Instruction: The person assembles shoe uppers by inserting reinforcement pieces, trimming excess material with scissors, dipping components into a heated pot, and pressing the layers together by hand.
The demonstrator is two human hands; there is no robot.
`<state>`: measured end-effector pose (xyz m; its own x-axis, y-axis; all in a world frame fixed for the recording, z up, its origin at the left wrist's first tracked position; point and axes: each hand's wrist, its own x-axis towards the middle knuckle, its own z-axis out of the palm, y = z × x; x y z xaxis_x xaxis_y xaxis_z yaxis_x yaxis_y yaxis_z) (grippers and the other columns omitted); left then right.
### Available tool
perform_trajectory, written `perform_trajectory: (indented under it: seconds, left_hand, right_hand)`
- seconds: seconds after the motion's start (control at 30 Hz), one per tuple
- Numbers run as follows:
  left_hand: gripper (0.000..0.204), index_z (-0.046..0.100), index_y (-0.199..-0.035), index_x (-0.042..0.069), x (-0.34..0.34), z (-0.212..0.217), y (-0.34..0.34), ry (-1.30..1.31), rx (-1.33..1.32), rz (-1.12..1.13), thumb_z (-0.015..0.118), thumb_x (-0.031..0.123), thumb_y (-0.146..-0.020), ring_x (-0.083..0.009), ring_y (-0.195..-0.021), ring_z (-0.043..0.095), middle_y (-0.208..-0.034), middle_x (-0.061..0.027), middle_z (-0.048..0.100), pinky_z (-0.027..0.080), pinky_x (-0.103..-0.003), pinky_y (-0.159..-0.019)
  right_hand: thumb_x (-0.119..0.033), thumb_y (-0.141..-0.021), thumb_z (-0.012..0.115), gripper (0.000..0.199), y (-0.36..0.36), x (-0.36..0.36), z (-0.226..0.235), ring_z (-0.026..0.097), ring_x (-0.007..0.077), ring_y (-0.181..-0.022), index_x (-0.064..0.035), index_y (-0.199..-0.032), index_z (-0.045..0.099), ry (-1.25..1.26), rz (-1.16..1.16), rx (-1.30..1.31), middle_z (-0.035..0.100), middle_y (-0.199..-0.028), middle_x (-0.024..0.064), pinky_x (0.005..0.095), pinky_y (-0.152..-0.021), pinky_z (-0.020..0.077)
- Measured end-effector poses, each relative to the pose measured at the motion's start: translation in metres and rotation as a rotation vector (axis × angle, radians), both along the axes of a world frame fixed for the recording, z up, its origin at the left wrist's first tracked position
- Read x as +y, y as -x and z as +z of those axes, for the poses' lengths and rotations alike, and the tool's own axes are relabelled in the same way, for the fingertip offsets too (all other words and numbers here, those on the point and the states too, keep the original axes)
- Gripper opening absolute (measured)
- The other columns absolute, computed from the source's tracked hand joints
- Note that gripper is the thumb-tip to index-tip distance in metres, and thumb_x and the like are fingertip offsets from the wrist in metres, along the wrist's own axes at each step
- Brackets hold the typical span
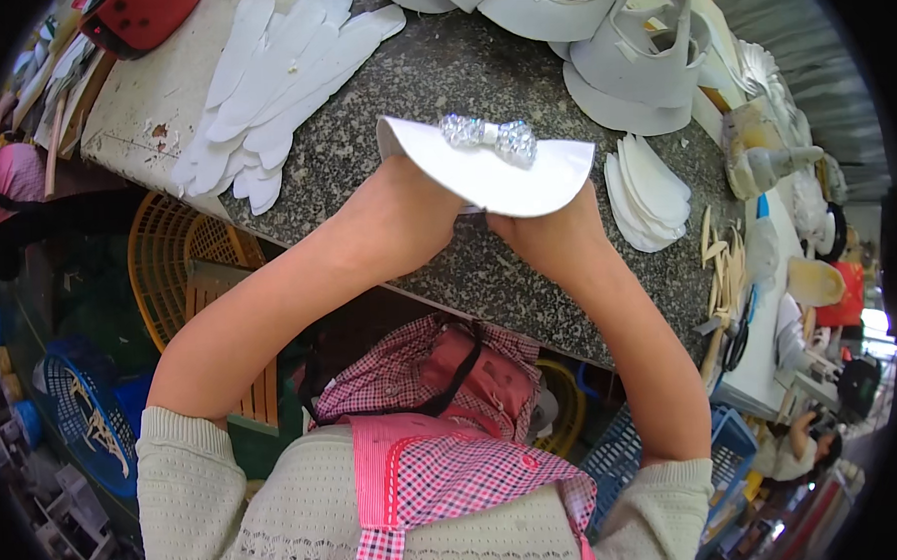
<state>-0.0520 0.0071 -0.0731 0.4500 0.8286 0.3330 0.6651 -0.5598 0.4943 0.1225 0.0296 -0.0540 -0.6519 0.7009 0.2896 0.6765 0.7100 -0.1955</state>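
Note:
Both my hands hold a white shoe upper (554, 180) above the near edge of the stone-topped bench. A glittering rhinestone bow (488, 138) sits on its outer face. My left hand (410, 207) is closed on the left side of the upper, and my right hand (556, 230) grips it at the lower right. Most of my fingers are hidden behind the curved white piece. Left of my hands lies a fanned pile of white insoles (280, 82). Close to my right hand is a small stack of white rounded pieces (648, 191).
Several white shoe uppers (629, 52) stand along the bench's (459, 64) far right. A glue-stained container (753, 157), wooden sticks (723, 268) and scissors (738, 345) are at the right edge. Below are an orange basket (152, 263) and blue baskets (89, 416). Another person (801, 450) sits far right.

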Motion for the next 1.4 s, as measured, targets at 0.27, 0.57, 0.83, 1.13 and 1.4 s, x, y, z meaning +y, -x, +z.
perform_trajectory:
  seconds: [0.27, 0.57, 0.83, 1.13, 1.4]
  left_hand:
    - [0.021, 0.06, -0.095, -0.002, -0.002, 0.017, -0.014, 0.293, 0.104, 0.236, 0.058, 0.005, -0.076, -0.0355, -0.085, 0.061, -0.089, -0.0175, 0.064, 0.049, -0.043, -0.079]
    - [0.02, 0.062, -0.095, 0.0, 0.003, 0.001, -0.017, 0.19, 0.099, 0.298, 0.057, 0.005, -0.076, -0.0333, -0.08, 0.064, -0.084, -0.0166, 0.065, 0.052, -0.041, -0.072]
    - [0.013, 0.062, -0.08, -0.001, -0.007, 0.001, -0.023, 0.029, 0.138, 0.27, 0.056, 0.006, -0.07, -0.0324, -0.066, 0.065, -0.074, -0.0168, 0.063, 0.054, -0.041, -0.06]
    - [0.043, 0.06, -0.11, 0.008, -0.025, -0.033, -0.005, -0.295, -0.01, 0.013, 0.068, 0.01, -0.069, -0.0238, -0.096, 0.058, -0.105, -0.0069, 0.061, 0.045, -0.034, -0.081]
    - [0.054, 0.052, -0.124, 0.009, -0.028, -0.029, -0.007, -0.087, 0.105, 0.008, 0.059, 0.025, -0.074, -0.0184, -0.096, 0.056, -0.097, -0.0035, 0.055, 0.041, -0.035, -0.079]
  right_hand:
    - [-0.012, -0.067, 0.07, 0.029, -0.008, 0.011, -0.018, 0.062, 0.0277, -0.083, -0.0107, -0.096, 0.066, 0.095, -0.1, 0.023, 0.065, -0.088, 0.0078, 0.0387, -0.072, 0.0481]
    - [-0.01, -0.071, 0.067, 0.026, -0.01, 0.013, -0.02, 0.061, 0.0298, -0.084, -0.0084, -0.096, 0.065, -0.018, -0.069, -0.114, 0.065, -0.09, 0.0087, 0.0406, -0.074, 0.0468]
    - [-0.013, -0.068, 0.066, 0.019, -0.019, 0.013, -0.021, 0.063, 0.0288, -0.081, -0.0105, -0.087, 0.066, 0.048, -0.066, 0.044, 0.065, -0.083, 0.0094, 0.0383, -0.069, 0.0504]
    - [-0.016, -0.067, 0.073, 0.031, -0.037, -0.002, -0.065, 0.064, 0.0265, -0.081, -0.0072, -0.095, 0.062, 0.11, 0.153, 0.16, 0.065, -0.09, 0.0099, 0.0349, -0.069, 0.0513]
    - [-0.017, -0.061, 0.074, 0.042, -0.057, -0.026, -0.054, 0.06, 0.0257, -0.099, -0.0074, -0.102, 0.065, 0.381, 0.162, 0.371, 0.064, -0.102, 0.0078, 0.0397, -0.093, 0.0439]
